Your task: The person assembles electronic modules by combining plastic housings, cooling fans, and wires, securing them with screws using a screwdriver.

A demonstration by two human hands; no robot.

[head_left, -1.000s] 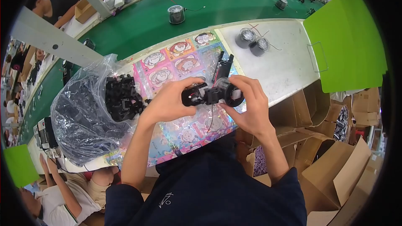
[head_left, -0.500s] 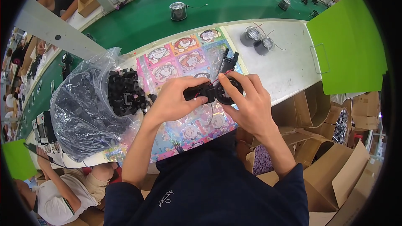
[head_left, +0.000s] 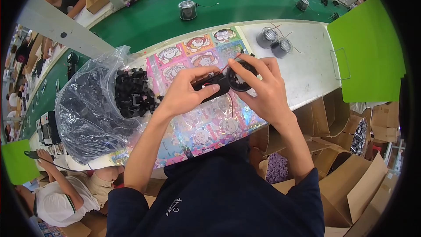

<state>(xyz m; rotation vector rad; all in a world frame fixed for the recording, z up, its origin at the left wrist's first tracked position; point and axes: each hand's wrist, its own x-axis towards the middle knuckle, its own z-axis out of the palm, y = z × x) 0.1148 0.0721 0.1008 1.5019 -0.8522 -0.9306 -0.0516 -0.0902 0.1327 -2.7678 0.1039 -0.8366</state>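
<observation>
Black housing [head_left: 216, 86] beside round black part [head_left: 237, 83]

The housing is elongated and lies slantwise in the grip of the left hand [head_left: 183, 92]. The round part, its hollow face upward, is held by the right hand [head_left: 268, 88]. One thin red wire [head_left: 224, 67] shows near them.

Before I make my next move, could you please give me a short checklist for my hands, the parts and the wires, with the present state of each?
1. Left hand holds the black housing: ok.
2. Right hand holds the round black part: ok.
3. Round part fixed to the housing: cannot tell; they are close together, the join unclear.
4. Red wire free of pinching: cannot tell; it runs close by the right hand.
5. Thin wire tucked away: not ok; it hangs below the housing.
6. Two clear-topped cylinders apart from the right hand: ok.
</observation>
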